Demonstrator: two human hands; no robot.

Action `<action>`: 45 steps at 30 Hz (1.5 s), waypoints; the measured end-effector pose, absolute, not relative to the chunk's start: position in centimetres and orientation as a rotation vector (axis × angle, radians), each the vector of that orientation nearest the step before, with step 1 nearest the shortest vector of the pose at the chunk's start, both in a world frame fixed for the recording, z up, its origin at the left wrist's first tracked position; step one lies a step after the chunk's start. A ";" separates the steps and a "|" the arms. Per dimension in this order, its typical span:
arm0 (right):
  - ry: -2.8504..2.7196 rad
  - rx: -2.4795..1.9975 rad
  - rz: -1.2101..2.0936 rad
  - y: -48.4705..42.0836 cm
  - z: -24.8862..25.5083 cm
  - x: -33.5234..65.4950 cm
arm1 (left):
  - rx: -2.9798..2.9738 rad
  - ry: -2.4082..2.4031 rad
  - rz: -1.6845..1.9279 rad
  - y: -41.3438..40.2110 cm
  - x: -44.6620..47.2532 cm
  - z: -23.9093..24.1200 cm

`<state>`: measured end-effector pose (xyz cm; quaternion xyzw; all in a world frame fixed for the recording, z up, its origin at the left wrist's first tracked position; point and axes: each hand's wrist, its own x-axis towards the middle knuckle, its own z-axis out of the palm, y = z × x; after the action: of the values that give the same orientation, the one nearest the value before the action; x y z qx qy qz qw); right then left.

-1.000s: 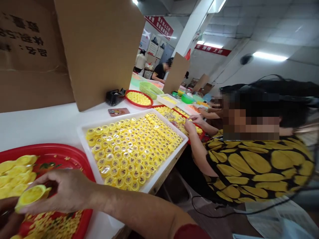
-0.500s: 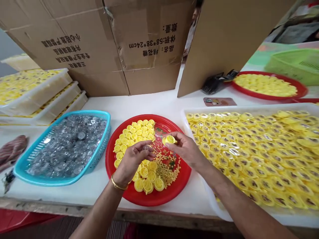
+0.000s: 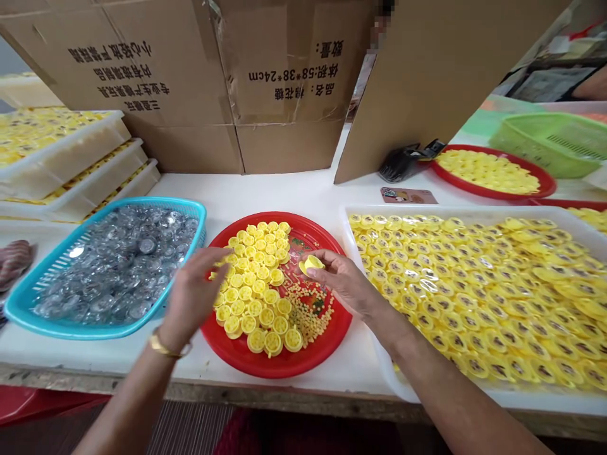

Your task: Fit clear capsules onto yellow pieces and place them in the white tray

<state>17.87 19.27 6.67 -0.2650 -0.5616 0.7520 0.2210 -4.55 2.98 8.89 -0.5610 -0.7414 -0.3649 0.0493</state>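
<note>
In the head view, the right hand (image 3: 344,281), near the middle of the frame, pinches a small yellow cup (image 3: 312,263) between thumb and fingers, above the right part of a red round tray (image 3: 327,341). The left hand (image 3: 196,294), left of centre, is blurred (a gold bangle (image 3: 164,346) circles its wrist), and I cannot tell whether its fingers hold anything; it hangs between that tray and a turquoise basket (image 3: 203,221) of clear plastic pieces (image 3: 142,246) at left. On the red tray, more yellow cups (image 3: 258,275) crowd the left side, with loose pale pellets (image 3: 315,316) at lower right. A white rectangular tray (image 3: 455,210) of filled yellow pieces (image 3: 474,284) spans the right of the frame.
</note>
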 end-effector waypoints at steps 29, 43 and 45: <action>-1.607 -0.667 2.141 19.6 7.0 18.2 | -1.595 -2.542 -2.309 7.5 2.7 6.4; -1.943 -0.762 1.911 19.3 6.3 17.9 | -1.018 -2.590 -3.033 8.0 3.5 5.8; -1.947 -0.762 1.916 19.3 6.0 17.8 | -0.963 -2.580 -3.065 8.1 3.5 5.8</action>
<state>17.85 19.32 6.01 -0.2656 -0.6786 0.6676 0.1524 3.53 8.06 5.79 -0.2062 -0.5526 -0.6564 -0.4703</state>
